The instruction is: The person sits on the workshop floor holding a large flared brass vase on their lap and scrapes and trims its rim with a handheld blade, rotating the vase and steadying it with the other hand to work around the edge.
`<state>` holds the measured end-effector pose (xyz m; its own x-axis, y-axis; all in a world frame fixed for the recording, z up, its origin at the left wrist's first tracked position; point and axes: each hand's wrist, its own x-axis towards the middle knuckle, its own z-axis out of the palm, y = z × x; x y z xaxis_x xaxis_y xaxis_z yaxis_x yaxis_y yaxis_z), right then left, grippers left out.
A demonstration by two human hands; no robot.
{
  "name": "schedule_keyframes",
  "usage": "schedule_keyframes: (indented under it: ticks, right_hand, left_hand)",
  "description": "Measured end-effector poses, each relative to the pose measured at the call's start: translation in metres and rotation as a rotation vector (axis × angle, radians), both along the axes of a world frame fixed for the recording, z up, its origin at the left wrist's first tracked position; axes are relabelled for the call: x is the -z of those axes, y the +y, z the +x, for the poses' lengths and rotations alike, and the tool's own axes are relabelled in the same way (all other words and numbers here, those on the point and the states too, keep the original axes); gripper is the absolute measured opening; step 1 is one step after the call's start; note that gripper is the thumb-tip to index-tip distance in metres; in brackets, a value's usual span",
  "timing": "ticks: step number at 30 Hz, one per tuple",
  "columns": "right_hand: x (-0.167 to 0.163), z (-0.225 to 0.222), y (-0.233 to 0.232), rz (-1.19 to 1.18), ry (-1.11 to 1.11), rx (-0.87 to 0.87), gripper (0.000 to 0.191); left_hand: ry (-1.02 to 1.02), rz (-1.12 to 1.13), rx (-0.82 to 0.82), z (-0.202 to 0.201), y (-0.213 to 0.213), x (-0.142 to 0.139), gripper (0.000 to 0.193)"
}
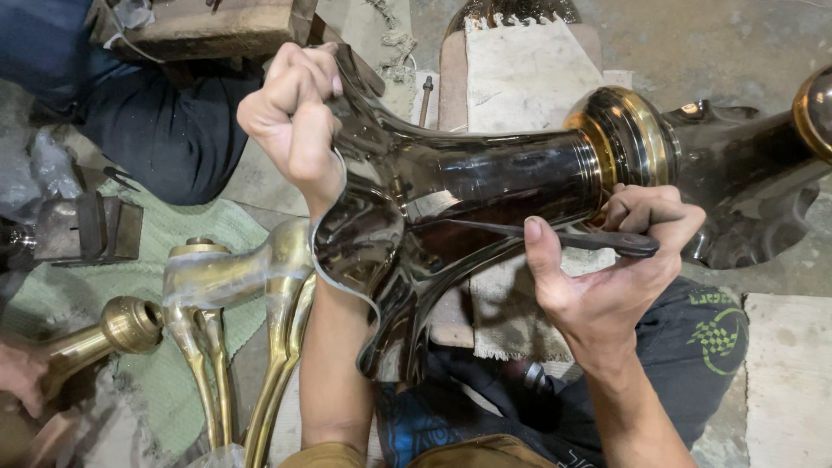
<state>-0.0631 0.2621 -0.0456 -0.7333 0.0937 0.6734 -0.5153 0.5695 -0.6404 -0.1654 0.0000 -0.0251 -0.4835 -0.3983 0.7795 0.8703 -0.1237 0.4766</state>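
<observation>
1. Centrally, a large dark polished metal casting with a flared, wavy-edged end is seen lying across the middle of the frame, its brass-coloured collar toward the upper right.
2. Its surface is already mirror-bright over most of the barrel and flare, so the finishing is judged to be well advanced; whether any patch is left dull cannot be told from this view.
3. The left hand, at the upper left of centre, is closed in a fist on the thin rim of the flare, which passes under the curled fingers.
4. The right hand, at the lower right of centre, is closed around a slim dark hand tool; the thumb is pressed along its shaft and the fingers are wrapped over its far end.
5. The tool's tip is laid against the lower side of the barrel, just left of the thumb.
6. Unfinished-looking brass pieces are seen lying on a green cloth at the lower left, which suggests more work of the same kind is waiting.
7. Another person's hand is partly seen at the far left edge, blurred, beside a brass knob.
</observation>
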Motion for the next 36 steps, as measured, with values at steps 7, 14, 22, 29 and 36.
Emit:
schedule_keyframes:
  ticks: [7, 14, 22, 29, 36]
  right_hand:
    - [0.004, 0.002, 0.003, -0.030, 0.016, -0.034, 0.068]
    - [0.007, 0.003, 0.005, 0.005, 0.088, -0.050, 0.067]
    - [0.002, 0.000, 0.005, -0.011, 0.053, -0.044, 0.068]
    - [0.011, 0.000, 0.009, 0.019, 0.167, -0.066, 0.077]
    - [0.014, 0.007, 0.009, -0.072, 0.072, -0.097, 0.066]
  left_hand:
    - [-0.050, 0.045, -0.007, -0.006, -0.001, 0.003, 0.016]
    - [-0.052, 0.047, 0.013, -0.018, -0.011, 0.006, 0.020]
    - [-0.036, 0.035, 0.025, -0.022, -0.015, 0.011, 0.025]
    - [-0.045, 0.003, 0.003, -0.022, -0.016, 0.006, 0.023]
    - [-0.165, 0.084, 0.003, -0.019, -0.010, 0.004, 0.024]
